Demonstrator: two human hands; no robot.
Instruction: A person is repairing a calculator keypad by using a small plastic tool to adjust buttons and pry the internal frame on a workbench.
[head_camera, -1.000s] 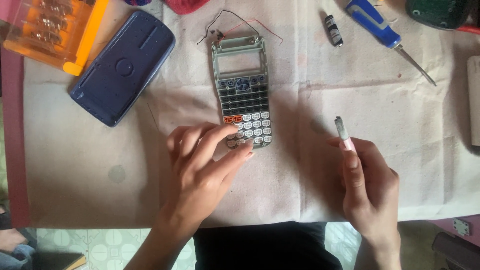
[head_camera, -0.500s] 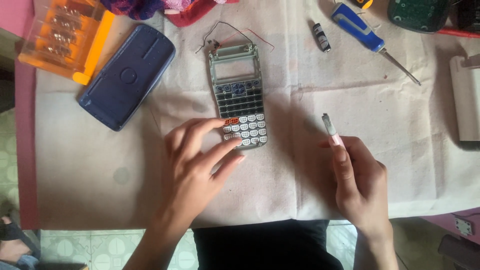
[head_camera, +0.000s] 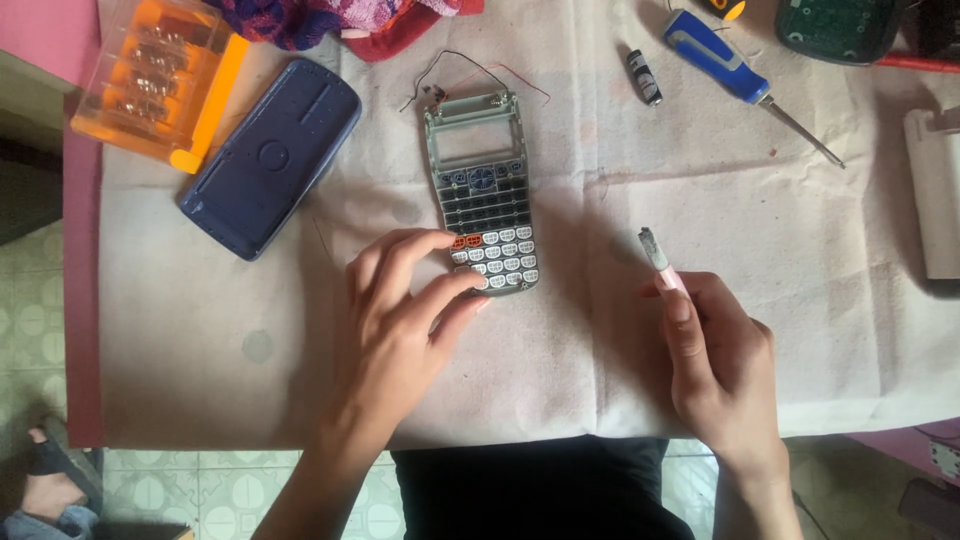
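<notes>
Versus the earlier frames: the grey calculator front with empty screen window and white and orange keys (head_camera: 483, 190) sits slightly lower and more central in view; both hands hold much the same posture.

The left hand (head_camera: 400, 320) lies fingers spread, fingertips (head_camera: 468, 290) resting on the calculator's bottom-left keys, nothing gripped. The right hand (head_camera: 715, 350), at 4 o'clock from the calculator and well apart, pinches a thin pink stick with a grey-white tip (head_camera: 658, 255), tip pointing to 11 o'clock.

Edges: the white cloth (head_camera: 560, 380) ends just at the near table edge by the wrists. There is open cloth at 7 o'clock and between the hands.

Count: one dark blue plastic back cover (head_camera: 270, 155) at 9 o'clock; one orange bit case (head_camera: 160, 80) at 10 o'clock; one blue-handled screwdriver (head_camera: 735, 75) and one small black cylindrical cell (head_camera: 644, 77) at 2 o'clock; one green circuit board (head_camera: 835, 28), partly cropped.
</notes>
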